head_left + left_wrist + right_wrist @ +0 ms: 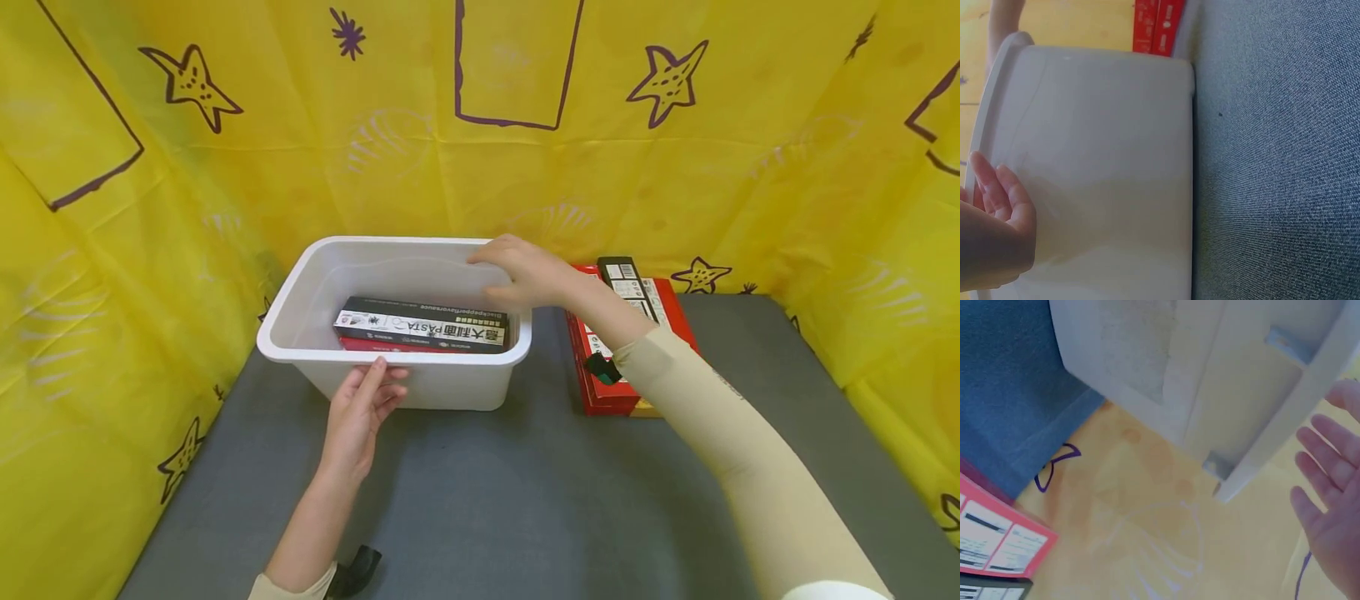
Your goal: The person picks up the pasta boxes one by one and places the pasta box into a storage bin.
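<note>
Right hand: fingers spread, gripping nothing, at the right end of the bin; rim contact cannot be told. Left hand: fingers loosely bent, thumb at the front rim. Bin sits on the table, pasta box lying inside; red boxes beside it, to the right. Judgement: steady the front rim lightly, keeping right fingers clear of the edge.
</note>
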Available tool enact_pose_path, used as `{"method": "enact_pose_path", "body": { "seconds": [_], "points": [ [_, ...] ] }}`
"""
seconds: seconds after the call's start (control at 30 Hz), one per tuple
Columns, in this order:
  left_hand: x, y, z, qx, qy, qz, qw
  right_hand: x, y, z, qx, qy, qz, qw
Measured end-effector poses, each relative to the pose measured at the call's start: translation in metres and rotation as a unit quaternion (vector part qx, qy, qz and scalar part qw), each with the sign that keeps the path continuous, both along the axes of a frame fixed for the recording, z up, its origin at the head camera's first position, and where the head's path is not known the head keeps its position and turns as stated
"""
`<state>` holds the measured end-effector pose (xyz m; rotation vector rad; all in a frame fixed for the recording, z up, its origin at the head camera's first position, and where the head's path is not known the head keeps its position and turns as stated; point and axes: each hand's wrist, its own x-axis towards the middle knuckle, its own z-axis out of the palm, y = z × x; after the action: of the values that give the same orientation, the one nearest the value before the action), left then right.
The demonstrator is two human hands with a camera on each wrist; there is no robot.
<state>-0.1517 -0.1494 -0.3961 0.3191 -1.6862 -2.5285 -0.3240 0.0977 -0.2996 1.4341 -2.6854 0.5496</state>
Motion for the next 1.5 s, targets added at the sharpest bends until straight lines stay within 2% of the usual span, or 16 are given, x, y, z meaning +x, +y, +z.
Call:
{"method": "enact_pose_path", "body": {
  "seconds": [0.1, 0.2, 0.33, 0.4, 0.63, 0.8, 0.93, 1.07, 1.33, 1.5],
  "points": [
    [0.000, 0.000, -0.001, 0.001, 0.002, -0.002, 1.0000, 0.007, 0.014, 0.001, -0.049, 0.000, -0.020, 0.9986],
    [0.000, -0.001, -0.001, 0.002, 0.008, -0.005, 1.0000, 0.014, 0.029, -0.002, -0.084, 0.000, -0.057, 0.9948],
    [0.000, -0.001, -0.001, -0.001, 0.016, -0.013, 0.9998, 0.021, 0.048, -0.011, -0.128, -0.015, -0.113, 0.9853],
    [0.001, -0.001, -0.001, -0.003, 0.018, -0.017, 0.9997, 0.026, 0.059, -0.016, -0.149, -0.036, -0.146, 0.9774],
    [0.001, 0.001, -0.001, -0.001, 0.025, -0.020, 0.9995, 0.040, 0.094, -0.038, -0.210, -0.101, -0.247, 0.9405],
    [0.000, 0.001, -0.001, 0.002, 0.028, -0.024, 0.9993, 0.046, 0.116, -0.053, -0.255, -0.143, -0.286, 0.9124],
    [0.000, 0.001, -0.001, 0.004, 0.028, -0.026, 0.9993, 0.051, 0.131, -0.061, -0.271, -0.157, -0.309, 0.8980],
    [0.000, 0.002, -0.001, 0.009, 0.026, -0.023, 0.9994, 0.055, 0.143, -0.071, -0.262, -0.148, -0.332, 0.8940],
    [0.000, 0.000, -0.002, 0.002, 0.028, -0.030, 0.9992, 0.067, 0.169, -0.093, -0.212, -0.112, -0.390, 0.8893],
    [0.000, 0.001, -0.002, 0.003, 0.027, -0.031, 0.9991, 0.075, 0.183, -0.101, -0.197, -0.108, -0.402, 0.8876]
  ]
}}
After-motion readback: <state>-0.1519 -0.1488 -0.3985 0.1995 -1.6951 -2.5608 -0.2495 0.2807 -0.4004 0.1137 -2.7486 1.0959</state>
